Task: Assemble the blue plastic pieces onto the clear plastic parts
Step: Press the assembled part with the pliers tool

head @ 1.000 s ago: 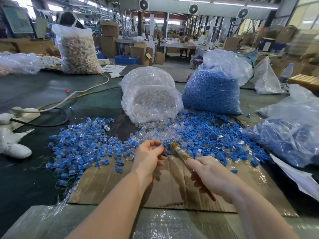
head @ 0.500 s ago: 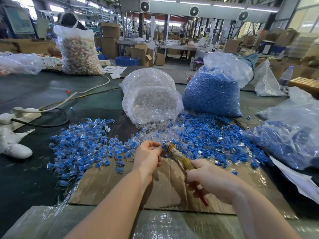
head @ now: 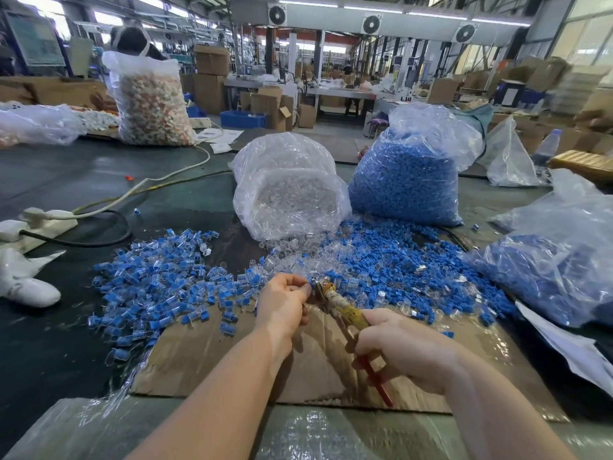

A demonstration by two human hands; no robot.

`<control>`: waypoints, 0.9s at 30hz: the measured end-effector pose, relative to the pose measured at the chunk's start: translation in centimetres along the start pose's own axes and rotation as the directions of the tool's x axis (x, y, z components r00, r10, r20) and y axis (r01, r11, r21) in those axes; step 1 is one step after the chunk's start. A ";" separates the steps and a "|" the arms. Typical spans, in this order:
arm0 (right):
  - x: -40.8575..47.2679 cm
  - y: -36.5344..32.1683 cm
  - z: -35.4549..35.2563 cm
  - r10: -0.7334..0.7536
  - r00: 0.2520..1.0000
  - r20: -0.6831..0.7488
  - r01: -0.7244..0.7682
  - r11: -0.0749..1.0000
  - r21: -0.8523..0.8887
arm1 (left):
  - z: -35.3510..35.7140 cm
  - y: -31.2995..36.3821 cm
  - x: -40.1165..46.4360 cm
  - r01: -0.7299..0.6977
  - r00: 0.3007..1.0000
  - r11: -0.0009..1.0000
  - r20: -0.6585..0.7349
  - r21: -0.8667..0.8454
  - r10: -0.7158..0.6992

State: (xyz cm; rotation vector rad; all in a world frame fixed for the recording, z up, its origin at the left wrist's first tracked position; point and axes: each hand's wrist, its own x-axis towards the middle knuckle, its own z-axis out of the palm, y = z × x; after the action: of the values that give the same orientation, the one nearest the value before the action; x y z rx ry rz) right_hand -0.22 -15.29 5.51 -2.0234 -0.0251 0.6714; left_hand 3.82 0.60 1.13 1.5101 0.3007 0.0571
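Blue pieces (head: 391, 263) (pliers (head: 345, 308) yellow-handled)

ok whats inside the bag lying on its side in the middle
The tipped bag holds clear parts, some spilling from its mouth onto the table. What lies deeper in the bag is hidden by the crinkled plastic.

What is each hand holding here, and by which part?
Right hand grips pliers by the handles. Left hand pinches a small piece at the nose; grip point unclear.

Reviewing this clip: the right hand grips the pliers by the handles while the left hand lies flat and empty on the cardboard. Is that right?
Not quite. The head view shows the right hand gripping the pliers by the handles, but the left hand is not flat or empty: its fingers pinch a small piece at the pliers' tip, above the cardboard.
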 end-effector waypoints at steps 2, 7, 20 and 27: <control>0.0 0.0 0.0 -0.013 1.000 0.011 0.013 1.000 0.009 | 0.0 0.0 0.0 0.014 1.000 1.000 0.001 -0.004 -0.014; -0.1 0.0 0.3 -0.044 0.999 0.020 0.044 0.999 -0.031 | 0.3 0.0 -0.1 0.011 1.000 1.000 -0.008 0.004 -0.011; 0.0 0.4 1.2 -0.117 0.989 -0.094 0.093 0.970 -0.226 | 0.7 -0.1 -0.9 0.059 0.998 0.998 0.005 -0.007 -0.059; -0.3 0.7 0.8 -0.053 0.995 -0.085 0.069 0.979 0.193 | 0.6 0.2 -0.7 0.016 1.000 0.999 -0.016 -0.038 -0.017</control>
State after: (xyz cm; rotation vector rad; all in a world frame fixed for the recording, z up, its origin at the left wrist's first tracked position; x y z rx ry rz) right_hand -1.06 -15.07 4.79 -1.8504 0.0249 0.5327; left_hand 3.34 -0.11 1.47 1.4704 0.3238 0.0619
